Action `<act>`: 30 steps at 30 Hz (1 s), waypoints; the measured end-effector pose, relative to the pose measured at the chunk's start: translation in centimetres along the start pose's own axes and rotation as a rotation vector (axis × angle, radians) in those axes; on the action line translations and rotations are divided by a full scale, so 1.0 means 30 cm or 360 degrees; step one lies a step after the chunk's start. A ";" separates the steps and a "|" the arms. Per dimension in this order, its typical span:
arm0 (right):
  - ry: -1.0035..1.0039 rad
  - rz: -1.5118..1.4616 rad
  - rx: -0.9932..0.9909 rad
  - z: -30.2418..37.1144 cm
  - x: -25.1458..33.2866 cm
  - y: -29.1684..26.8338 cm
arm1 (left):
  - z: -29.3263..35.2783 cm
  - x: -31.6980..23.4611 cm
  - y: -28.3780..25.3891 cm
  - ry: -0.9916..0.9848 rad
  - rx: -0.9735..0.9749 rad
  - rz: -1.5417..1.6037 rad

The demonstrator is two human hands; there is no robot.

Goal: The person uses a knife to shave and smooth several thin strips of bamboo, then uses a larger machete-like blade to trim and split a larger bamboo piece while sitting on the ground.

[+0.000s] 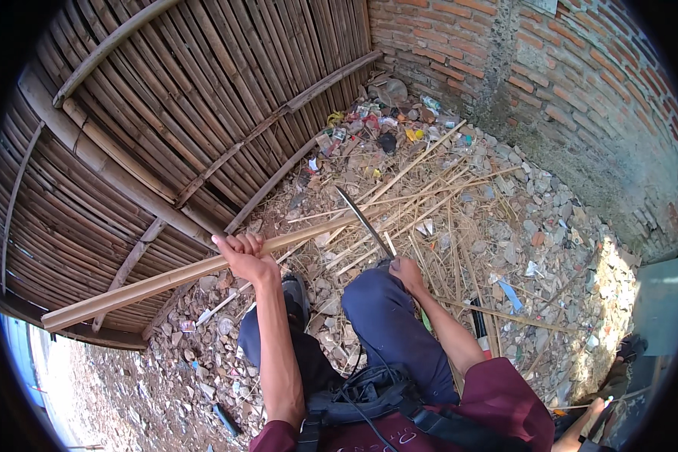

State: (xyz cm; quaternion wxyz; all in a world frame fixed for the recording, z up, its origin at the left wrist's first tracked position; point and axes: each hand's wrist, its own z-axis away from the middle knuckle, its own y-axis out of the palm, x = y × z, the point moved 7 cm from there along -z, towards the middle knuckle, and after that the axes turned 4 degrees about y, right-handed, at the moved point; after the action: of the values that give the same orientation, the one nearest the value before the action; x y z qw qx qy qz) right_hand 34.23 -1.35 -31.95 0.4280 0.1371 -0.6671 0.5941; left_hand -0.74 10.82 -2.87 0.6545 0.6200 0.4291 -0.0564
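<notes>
My left hand (245,258) is closed around a long split bamboo pole (139,292). The pole slants from the lower left, past my knees, up toward the middle of the ground. In my right hand (408,274), beside my right knee, is a machete. Its dark, narrow blade (364,221) points up and to the left, and its tip lies above the pole in the picture. Most of the handle is hidden in my fist. Whether the blade touches the bamboo, I cannot tell. Cut bamboo strips (429,197) lie scattered just beyond the blade.
A bamboo slat wall (226,90) rises on the left, and a brick wall (565,90) closes off the right. Stones and litter (384,124) cover the ground. At the lower right, another person's hand (586,426) holds a thin strip. A blue scrap (511,295) lies among the stones.
</notes>
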 end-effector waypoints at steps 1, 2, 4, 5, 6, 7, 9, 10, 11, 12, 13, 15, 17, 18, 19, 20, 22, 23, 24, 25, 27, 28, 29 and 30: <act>0.0007 0.0000 -0.0014 -0.009 0.055 -0.038 | 0.003 -0.018 0.002 -0.0019 -0.0039 0.0061; -0.0010 -0.0051 -0.0055 -0.026 0.121 -0.083 | 0.004 -0.029 0.004 -0.0038 -0.0032 0.0079; -0.0029 -0.0105 -0.0109 -0.050 0.250 -0.154 | 0.001 -0.051 0.005 -0.0060 0.0012 0.0146; -0.0160 -0.0099 -0.0120 -0.058 0.326 -0.185 | 0.005 -0.054 0.014 -0.0079 0.0046 0.0209; -0.0289 -0.0090 -0.0136 -0.062 0.390 -0.214 | 0.015 -0.063 0.039 -0.0083 0.0068 0.0256; -0.0285 -0.0087 -0.0153 -0.060 0.434 -0.237 | 0.024 -0.071 0.054 -0.0093 0.0079 0.0267; -0.0511 -0.0097 -0.0187 -0.053 0.543 -0.266 | 0.027 -0.111 0.071 -0.0044 0.0109 0.0298; -0.0679 -0.0058 -0.0325 -0.035 0.590 -0.287 | 0.019 -0.132 0.073 -0.0056 0.0111 0.0391; -0.0688 -0.0062 -0.0333 -0.044 0.601 -0.298 | 0.009 -0.169 0.072 -0.0035 0.0191 0.0421; -0.0451 0.0078 -0.0241 -0.069 0.577 -0.285 | -0.015 -0.222 0.039 0.0028 0.0134 0.0389; -0.0218 0.0218 -0.0144 -0.088 0.549 -0.272 | -0.049 -0.291 -0.004 0.0096 0.0074 0.0354; 0.0277 0.0026 -0.0303 -0.176 0.253 -0.315 | -0.127 -0.472 -0.079 0.0107 0.0060 0.0512; 0.0651 0.0011 -0.0317 -0.246 -0.122 -0.387 | -0.153 -0.632 -0.087 0.0352 0.0068 0.0439; 0.0726 0.0109 -0.0278 -0.244 -0.261 -0.410 | -0.177 -0.687 -0.081 0.0416 0.0155 0.0526; 0.0793 0.0063 -0.0225 -0.201 -0.270 -0.337 | -0.185 -0.793 -0.113 0.0552 0.0215 0.0540; 0.0862 0.0041 -0.0191 -0.138 -0.284 -0.289 | -0.191 -0.860 -0.151 0.0638 0.0056 0.0473; 0.0916 0.0011 -0.0414 -0.066 -0.543 -0.374 | -0.234 -0.767 -0.124 0.0532 0.0064 0.0599; 0.0972 -0.0140 -0.0279 -0.029 -0.459 -0.280 | -0.240 -0.816 -0.170 0.0557 0.0063 0.0540; 0.1041 -0.0278 -0.0170 0.022 -0.382 -0.227 | -0.227 -0.836 -0.197 0.0571 0.0029 0.0475; 0.1031 -0.0274 -0.0167 0.038 -0.343 -0.231 | -0.209 -0.823 -0.193 0.0579 0.0024 0.0478; 0.0993 -0.0298 -0.0265 0.089 -0.333 -0.238 | -0.180 -0.780 -0.169 0.0527 -0.0009 0.0434; 0.0821 -0.0136 -0.0486 0.076 -0.428 -0.304 | -0.180 -0.714 -0.132 0.0465 0.0013 0.0452; 0.0818 -0.0140 -0.0479 0.074 -0.407 -0.303 | -0.175 -0.702 -0.133 0.0471 0.0014 0.0447; 0.0668 -0.0149 -0.0428 0.070 -0.331 -0.298 | -0.167 -0.704 -0.137 0.0477 0.0026 0.0428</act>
State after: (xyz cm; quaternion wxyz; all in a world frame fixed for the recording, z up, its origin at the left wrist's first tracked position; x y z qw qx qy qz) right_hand 45.46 -8.79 -33.06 0.5986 -0.0167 -0.6295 0.4951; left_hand -18.92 4.53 8.02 0.5798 0.6785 0.4345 0.1210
